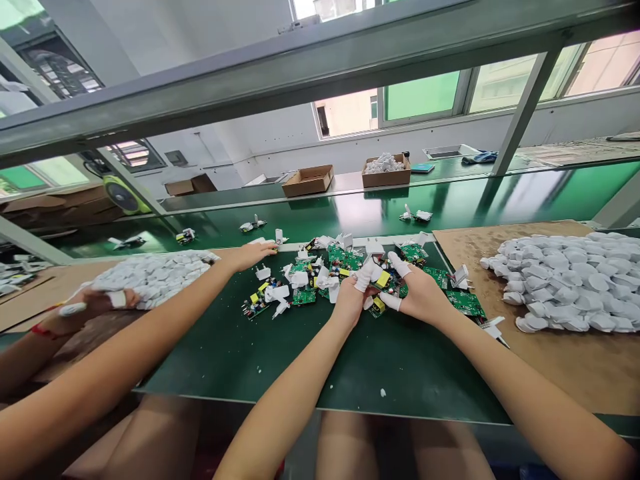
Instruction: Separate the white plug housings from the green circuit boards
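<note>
My left hand [351, 297] has its fingers closed around a small circuit board [383, 279] with a yellow transformer on it. From the other side, my right hand [420, 290] grips the same board between thumb and fingers. White finger cots cover some fingertips on both hands. Around my hands lies a loose heap of green circuit boards [345, 256] with white plug pieces [277, 293] wired to them. A white plug housing [375, 248] stands just beyond my fingers. Parts of the held board are hidden by my fingers.
Piles of white plastic shells lie right [575, 280] and left [155, 277] on cardboard. A co-worker's hand [253, 255] reaches to the heap's left edge; their other hand [107, 301] holds a white piece. Behind runs a green belt [320, 217] carrying several boards, below a metal beam.
</note>
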Action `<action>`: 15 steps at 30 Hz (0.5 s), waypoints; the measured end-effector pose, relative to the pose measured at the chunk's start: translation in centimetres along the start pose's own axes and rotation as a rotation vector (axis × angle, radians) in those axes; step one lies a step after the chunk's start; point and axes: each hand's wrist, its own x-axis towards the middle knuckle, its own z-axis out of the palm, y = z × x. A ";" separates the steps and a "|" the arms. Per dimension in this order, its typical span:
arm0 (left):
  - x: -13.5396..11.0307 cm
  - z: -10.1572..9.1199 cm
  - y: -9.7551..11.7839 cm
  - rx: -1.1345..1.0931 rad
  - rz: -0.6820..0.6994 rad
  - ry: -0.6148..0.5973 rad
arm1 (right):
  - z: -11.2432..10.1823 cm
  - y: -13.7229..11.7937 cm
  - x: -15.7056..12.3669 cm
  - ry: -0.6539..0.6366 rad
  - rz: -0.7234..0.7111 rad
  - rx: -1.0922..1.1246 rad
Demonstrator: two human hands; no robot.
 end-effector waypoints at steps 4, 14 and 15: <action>-0.8 -0.1 -0.3 0.317 0.159 0.049 | -0.1 -0.1 -0.1 0.001 -0.006 0.029; 0.5 0.8 0.3 -0.219 -0.118 0.059 | -1.2 0.6 0.8 0.036 -0.300 -0.355; 0.5 0.8 0.3 -0.225 -0.120 0.069 | -1.4 0.5 1.0 0.020 -0.342 -0.405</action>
